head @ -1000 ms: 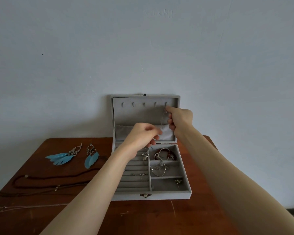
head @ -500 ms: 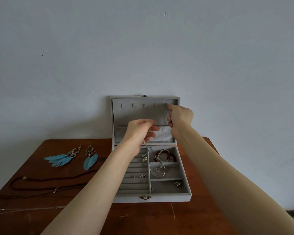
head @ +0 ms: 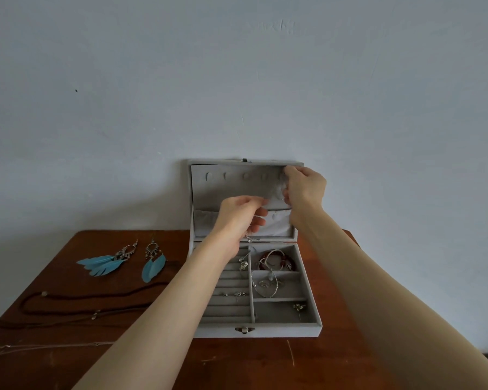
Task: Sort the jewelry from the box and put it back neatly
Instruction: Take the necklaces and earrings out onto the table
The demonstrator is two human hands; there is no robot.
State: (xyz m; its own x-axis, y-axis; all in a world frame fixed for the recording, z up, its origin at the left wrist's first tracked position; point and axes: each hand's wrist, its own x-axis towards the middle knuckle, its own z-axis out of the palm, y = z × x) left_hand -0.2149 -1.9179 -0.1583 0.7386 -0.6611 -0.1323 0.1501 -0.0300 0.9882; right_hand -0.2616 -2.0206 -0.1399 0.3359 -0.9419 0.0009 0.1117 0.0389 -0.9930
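1. A thin silver necklace [head: 248, 250] hangs in front of the open lid [head: 237, 190] of the gray jewelry box [head: 265, 330]. Its top part is too thin and blurry to follow.
2. The right hand [head: 304, 190] is up at the top right corner of the lid, next to the last little hook. Its fingers [head: 289, 175] are curled tight, pinching what looks like the top of the necklace.
3. The left hand [head: 237, 218] is lower, in front of the lid's cloth pocket [head: 279, 225]. Its fingers are curled too, and the necklace drops down from under them. The shiny charm end dangles over the back of the box, above the ring rows [head: 228, 302].
4. Inside the box, on the right side, a red bead bracelet [head: 276, 263] lies in the back part. A silver bangle [head: 265, 285] lies in the middle part. A small earring [head: 299, 306] lies in the front part. Tiny studs [head: 234, 294] sit in the ring rows.
5. The box stands on a brown wood table [head: 237, 361], with its lid up against the pale wall [head: 237, 80].
6. Left of the box lie two blue feather earrings [head: 124, 261], near each other.
7. In front of them lies a long brown cord necklace [head: 68, 308]. Closer to the table's front edge lies a thin silver chain [head: 40, 347].
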